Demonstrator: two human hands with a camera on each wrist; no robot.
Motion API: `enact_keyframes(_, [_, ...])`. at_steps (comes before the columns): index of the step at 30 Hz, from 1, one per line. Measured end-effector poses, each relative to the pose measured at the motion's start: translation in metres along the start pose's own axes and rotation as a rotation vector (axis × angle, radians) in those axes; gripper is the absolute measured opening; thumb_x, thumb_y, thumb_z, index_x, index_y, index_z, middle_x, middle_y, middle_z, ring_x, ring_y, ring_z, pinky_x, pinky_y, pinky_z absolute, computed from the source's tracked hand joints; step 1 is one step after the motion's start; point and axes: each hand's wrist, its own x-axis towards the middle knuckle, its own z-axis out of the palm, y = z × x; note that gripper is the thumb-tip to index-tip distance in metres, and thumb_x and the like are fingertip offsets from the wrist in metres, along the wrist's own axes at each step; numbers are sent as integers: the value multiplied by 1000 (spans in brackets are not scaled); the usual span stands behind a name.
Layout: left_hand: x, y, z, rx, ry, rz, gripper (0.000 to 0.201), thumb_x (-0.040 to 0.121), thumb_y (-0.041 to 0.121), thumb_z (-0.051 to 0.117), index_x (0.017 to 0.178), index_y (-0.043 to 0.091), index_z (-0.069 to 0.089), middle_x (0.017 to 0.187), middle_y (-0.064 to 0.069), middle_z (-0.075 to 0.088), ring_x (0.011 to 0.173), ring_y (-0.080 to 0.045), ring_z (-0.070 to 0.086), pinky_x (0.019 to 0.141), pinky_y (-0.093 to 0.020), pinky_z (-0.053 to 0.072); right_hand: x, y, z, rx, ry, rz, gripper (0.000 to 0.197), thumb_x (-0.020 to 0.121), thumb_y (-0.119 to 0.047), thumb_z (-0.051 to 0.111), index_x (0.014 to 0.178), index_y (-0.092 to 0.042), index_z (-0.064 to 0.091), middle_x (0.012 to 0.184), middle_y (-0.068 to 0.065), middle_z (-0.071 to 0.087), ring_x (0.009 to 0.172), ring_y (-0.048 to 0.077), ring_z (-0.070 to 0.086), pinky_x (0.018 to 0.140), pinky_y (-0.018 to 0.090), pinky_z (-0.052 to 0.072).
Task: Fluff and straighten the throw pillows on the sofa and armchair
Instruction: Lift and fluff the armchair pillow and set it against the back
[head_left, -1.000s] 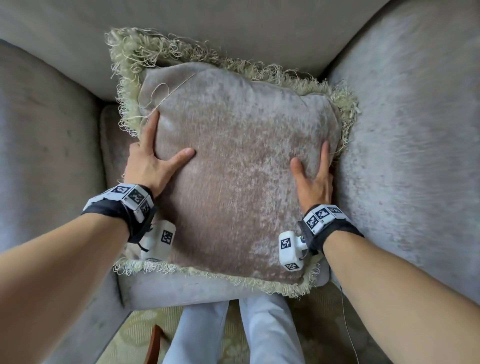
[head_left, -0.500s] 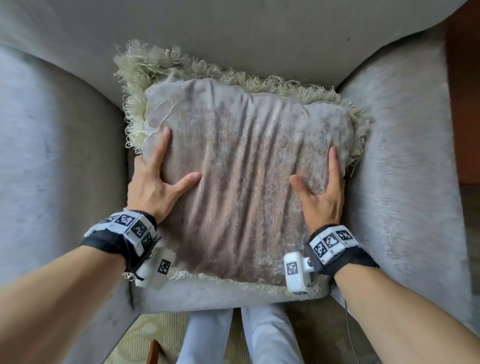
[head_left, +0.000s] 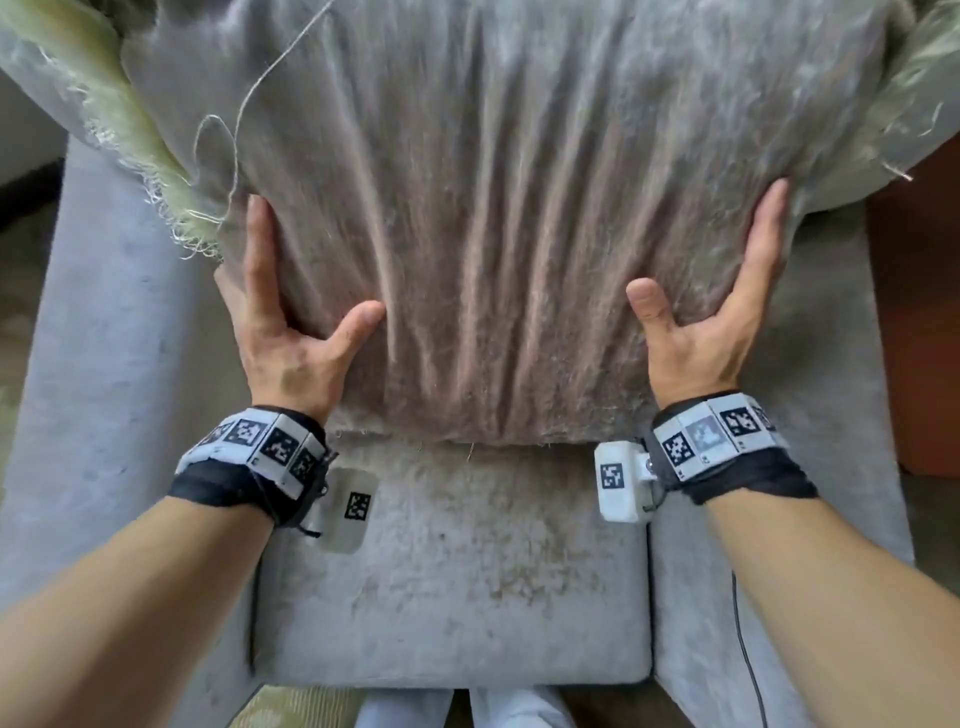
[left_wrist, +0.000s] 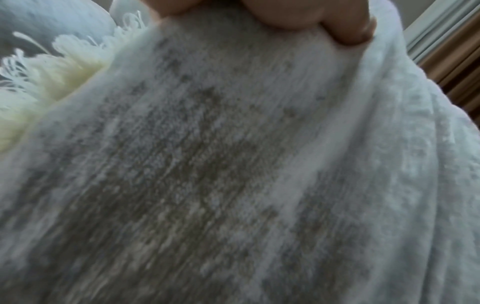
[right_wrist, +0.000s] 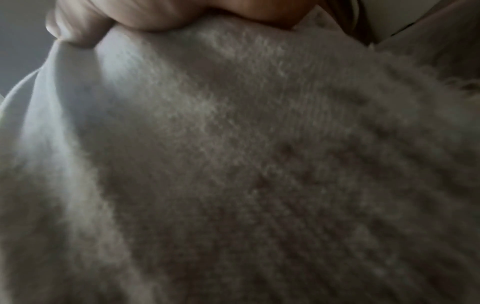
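A taupe velvet throw pillow with a pale green fringe hangs above the armchair seat, its face creased in vertical folds. My left hand grips its left side, thumb on the front and the other fingers behind. On the opposite side my right hand holds it the same way. The left wrist view shows the pillow fabric and fringe close up, and in the right wrist view the pillow bunches under my thumb. The pillow's top edge is out of frame.
The grey seat cushion lies bare below the pillow, between the left armrest and the right armrest. My legs stand at the chair's front edge. Brown wood shows at the right.
The pillow has come up off the seat and toward me, uncovering the seat cushion. Both hands squeeze inward and the fabric has creased into folds.
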Motion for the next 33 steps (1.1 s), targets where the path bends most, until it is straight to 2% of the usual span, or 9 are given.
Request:
enact_keyframes(3, [11, -14, 16, 13, 3, 14, 111, 70, 60, 83, 157, 26, 24, 147, -21, 32, 148, -26, 31, 124, -29, 22, 4, 17, 14, 16, 6, 38, 111, 82, -65, 65, 155, 6, 22, 157, -12, 22, 148, -1, 21, 122, 32, 19])
enact_keyframes(6, [9, -24, 28, 22, 38, -30, 109, 66, 49, 85, 155, 36, 23, 146, -17, 31, 145, -20, 33, 121, -21, 23, 1, 32, 21, -18, 36, 27, 111, 81, -68, 65, 154, 4, 22, 155, -12, 22, 147, -6, 20, 121, 26, 19])
enact_keyframes(11, [-12, -41, 31, 86, 2, -41, 111, 66, 53, 82, 157, 27, 24, 145, -17, 31, 146, -22, 31, 120, -17, 20, -21, 51, 23, -73, -19, 81, 109, 79, -75, 63, 156, -10, 21, 161, 22, 27, 152, 34, 24, 124, 50, 20])
enact_keyframes(14, [-14, -49, 35, 70, -17, -36, 110, 67, 68, 78, 156, 31, 23, 148, -9, 28, 148, -18, 28, 123, -22, 20, -31, 59, 25, -78, -48, 114, 109, 79, -76, 63, 156, -12, 21, 160, 27, 26, 153, 37, 22, 123, 53, 19])
enact_keyframes(19, [-6, -55, 43, 69, 28, 39, 113, 72, 65, 78, 157, 14, 24, 155, -11, 24, 151, -24, 22, 126, -37, 17, -25, 58, 30, -43, 11, 56, 111, 81, -73, 61, 155, -1, 21, 154, 9, 27, 149, 23, 24, 124, 38, 19])
enact_keyframes(24, [-8, -62, 46, 90, -12, -80, 113, 67, 70, 74, 157, 35, 17, 156, -12, 20, 152, -22, 21, 121, -15, 16, -27, 66, 34, -44, -22, 124, 115, 81, -74, 60, 156, 3, 19, 149, -2, 21, 145, -8, 12, 121, 22, 12])
enact_keyframes(28, [-11, -46, 36, 163, -58, -158, 109, 71, 54, 80, 157, 44, 15, 155, -17, 20, 142, -10, 27, 108, 3, 17, -26, 62, 23, -38, -73, 144, 112, 80, -71, 63, 159, -5, 18, 151, -1, 25, 142, -15, 13, 118, 13, 12])
enact_keyframes(30, [-13, -33, 27, 214, -70, -170, 104, 73, 54, 78, 157, 44, 17, 153, -20, 22, 143, -18, 30, 117, -12, 23, -27, 51, 11, -68, -126, 193, 107, 80, -66, 68, 160, -16, 19, 153, 8, 30, 141, -8, 22, 116, 10, 13])
enact_keyframes(33, [-14, -7, 11, 328, -113, -220, 93, 78, 47, 78, 155, 44, 25, 150, -18, 26, 141, -28, 36, 120, -38, 33, -26, 28, -8, -174, -183, 277, 91, 83, -54, 73, 158, -27, 29, 146, 16, 37, 137, 20, 39, 114, 24, 29])
